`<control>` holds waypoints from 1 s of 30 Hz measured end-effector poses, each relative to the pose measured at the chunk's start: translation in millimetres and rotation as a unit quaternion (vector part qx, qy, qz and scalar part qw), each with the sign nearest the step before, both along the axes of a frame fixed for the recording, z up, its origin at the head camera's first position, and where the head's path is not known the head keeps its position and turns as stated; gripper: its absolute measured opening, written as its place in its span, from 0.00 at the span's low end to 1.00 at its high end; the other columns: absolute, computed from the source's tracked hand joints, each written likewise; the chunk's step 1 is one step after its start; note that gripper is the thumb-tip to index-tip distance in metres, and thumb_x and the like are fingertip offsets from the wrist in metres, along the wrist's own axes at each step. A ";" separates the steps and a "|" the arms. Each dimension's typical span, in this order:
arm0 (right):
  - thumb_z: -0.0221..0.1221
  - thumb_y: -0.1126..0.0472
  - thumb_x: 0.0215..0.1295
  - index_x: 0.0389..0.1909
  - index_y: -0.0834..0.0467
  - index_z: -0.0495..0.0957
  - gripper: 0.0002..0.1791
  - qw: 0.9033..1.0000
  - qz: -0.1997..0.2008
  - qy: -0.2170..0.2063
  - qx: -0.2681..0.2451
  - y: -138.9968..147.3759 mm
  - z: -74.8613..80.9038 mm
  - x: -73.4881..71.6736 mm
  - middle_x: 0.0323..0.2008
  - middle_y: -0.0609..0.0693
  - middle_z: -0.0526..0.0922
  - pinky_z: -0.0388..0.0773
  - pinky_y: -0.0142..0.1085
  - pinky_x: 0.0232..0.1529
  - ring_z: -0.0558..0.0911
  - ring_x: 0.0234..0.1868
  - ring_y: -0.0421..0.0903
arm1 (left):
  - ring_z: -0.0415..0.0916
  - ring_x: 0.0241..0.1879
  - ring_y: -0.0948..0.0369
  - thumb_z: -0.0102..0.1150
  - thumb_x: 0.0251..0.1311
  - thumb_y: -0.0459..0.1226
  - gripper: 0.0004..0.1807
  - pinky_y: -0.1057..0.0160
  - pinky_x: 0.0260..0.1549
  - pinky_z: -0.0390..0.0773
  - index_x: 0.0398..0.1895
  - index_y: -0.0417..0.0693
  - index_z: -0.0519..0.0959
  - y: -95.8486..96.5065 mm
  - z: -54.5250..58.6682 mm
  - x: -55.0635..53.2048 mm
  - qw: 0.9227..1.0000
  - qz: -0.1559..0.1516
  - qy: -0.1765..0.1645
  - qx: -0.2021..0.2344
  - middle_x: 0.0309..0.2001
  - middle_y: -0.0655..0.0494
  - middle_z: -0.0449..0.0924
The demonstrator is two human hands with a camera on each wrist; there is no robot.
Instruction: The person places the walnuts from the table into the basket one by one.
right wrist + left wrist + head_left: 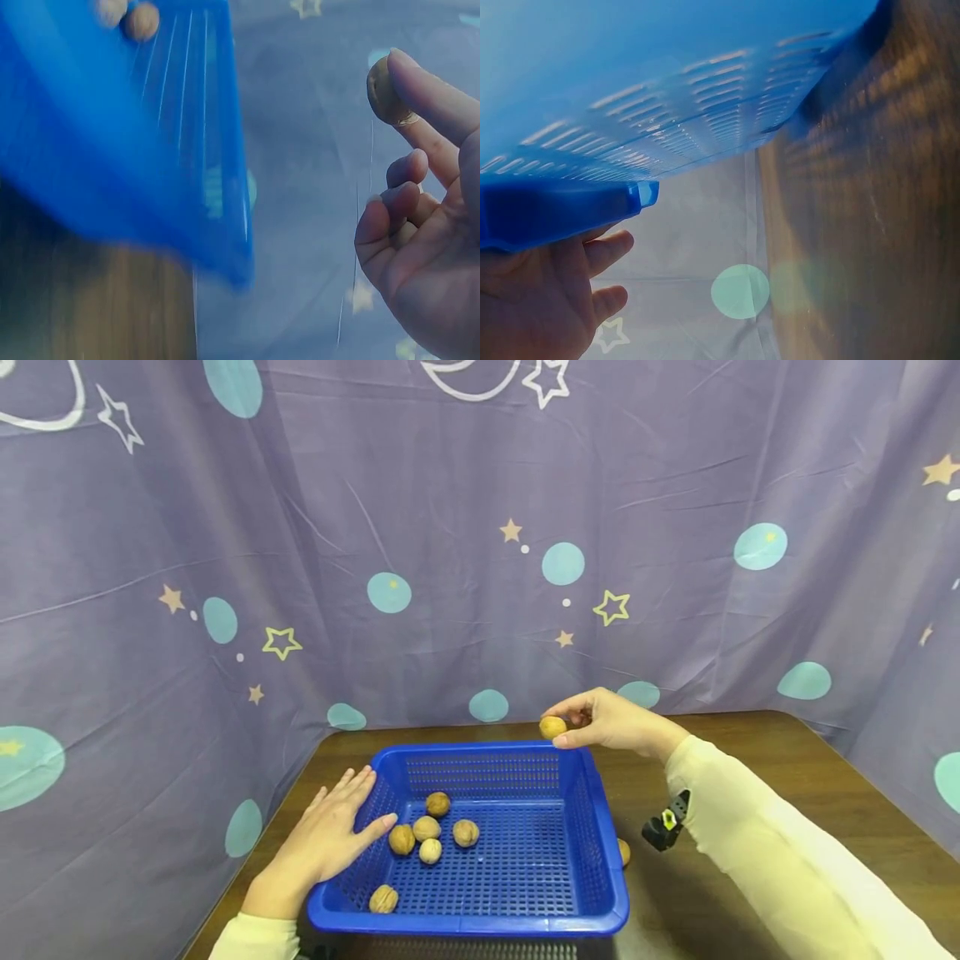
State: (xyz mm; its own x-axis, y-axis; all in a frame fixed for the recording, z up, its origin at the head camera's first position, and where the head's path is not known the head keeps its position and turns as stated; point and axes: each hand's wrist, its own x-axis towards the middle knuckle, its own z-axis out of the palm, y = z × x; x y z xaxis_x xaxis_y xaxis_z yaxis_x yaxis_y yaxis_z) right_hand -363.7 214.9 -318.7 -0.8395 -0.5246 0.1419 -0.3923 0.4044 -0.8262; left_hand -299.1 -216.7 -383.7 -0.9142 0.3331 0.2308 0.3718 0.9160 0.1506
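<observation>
A blue plastic basket with slotted walls holds several walnuts, mostly on its left side; one walnut lies near the front left corner. My right hand pinches a walnut between thumb and index finger above the basket's back right corner. In the right wrist view that walnut shows at the fingertips, the other fingers curled loosely. My left hand rests on the left rim, fingers spread and thumb reaching over the inside. The left wrist view shows fingers below the rim.
Another walnut sits on the brown wooden table just outside the basket's right wall, partly hidden by it. A purple curtain with stars and spots hangs behind and along both sides. A black strap device is on the right wrist.
</observation>
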 end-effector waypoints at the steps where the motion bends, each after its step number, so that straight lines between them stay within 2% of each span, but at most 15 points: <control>1: 0.71 0.55 0.54 0.51 0.52 0.83 0.21 1.000 0.008 0.001 0.001 -8.7 1.7 -0.8 0.30 0.49 0.77 0.71 0.31 0.32 0.72 0.32 0.45 | 0.47 0.72 0.44 0.44 0.63 0.66 0.46 0.35 0.65 0.47 0.71 0.39 0.61 -0.3 -0.2 -0.1 1.000 0.000 0.000 0.000 0.73 0.46 0.56; 4: 0.71 0.54 0.54 0.50 0.50 0.83 0.21 0.999 0.032 -0.002 0.001 -34.7 3.5 -2.5 0.31 0.48 0.80 0.72 0.33 0.35 0.73 0.33 0.45 | 0.47 0.72 0.44 0.41 0.62 0.68 0.48 0.35 0.65 0.47 0.71 0.39 0.61 -0.8 -1.1 -0.1 1.000 0.001 0.000 -0.001 0.72 0.46 0.56; 7: 0.71 0.53 0.54 0.50 0.49 0.83 0.20 0.998 0.055 -0.009 0.002 -58.4 0.6 -4.1 0.31 0.48 0.80 0.70 0.34 0.32 0.72 0.31 0.45 | 0.47 0.72 0.44 0.40 0.62 0.69 0.49 0.35 0.66 0.47 0.71 0.39 0.61 -0.6 -1.9 0.0 1.000 0.002 -0.003 0.001 0.73 0.46 0.56; 13: 0.71 0.52 0.54 0.46 0.43 0.85 0.17 0.996 0.090 -0.010 0.025 -95.1 -11.7 -6.1 0.22 0.46 0.68 0.63 0.32 0.25 0.65 0.25 0.43 | 0.47 0.73 0.45 0.38 0.61 0.70 0.50 0.36 0.66 0.46 0.72 0.40 0.60 -1.1 -2.0 -0.6 1.000 0.003 -0.006 0.001 0.73 0.47 0.55; 17: 0.71 0.52 0.53 0.46 0.42 0.84 0.17 0.995 0.088 -0.020 0.044 -112.3 -24.7 -8.4 0.20 0.45 0.64 0.62 0.32 0.25 0.63 0.23 0.41 | 0.47 0.73 0.45 0.39 0.62 0.69 0.49 0.36 0.66 0.46 0.72 0.40 0.60 -1.3 -2.0 -1.6 1.000 0.003 -0.001 -0.001 0.73 0.46 0.55; 24: 0.71 0.54 0.54 0.46 0.44 0.85 0.16 0.993 0.063 -0.051 0.089 -127.1 -53.1 -12.7 0.17 0.43 0.62 0.60 0.32 0.24 0.61 0.20 0.40 | 0.46 0.73 0.45 0.40 0.62 0.69 0.49 0.37 0.66 0.46 0.72 0.40 0.60 2.0 -2.6 -3.2 1.000 -0.001 -0.008 -0.004 0.73 0.47 0.54; 30: 0.72 0.55 0.53 0.46 0.46 0.85 0.17 0.990 0.069 -0.051 0.112 -137.0 -66.4 -15.3 0.15 0.41 0.60 0.59 0.32 0.22 0.60 0.19 0.39 | 0.46 0.73 0.44 0.42 0.63 0.67 0.47 0.36 0.66 0.46 0.72 0.40 0.60 1.2 -1.7 -3.8 1.000 0.001 -0.008 -0.003 0.73 0.46 0.54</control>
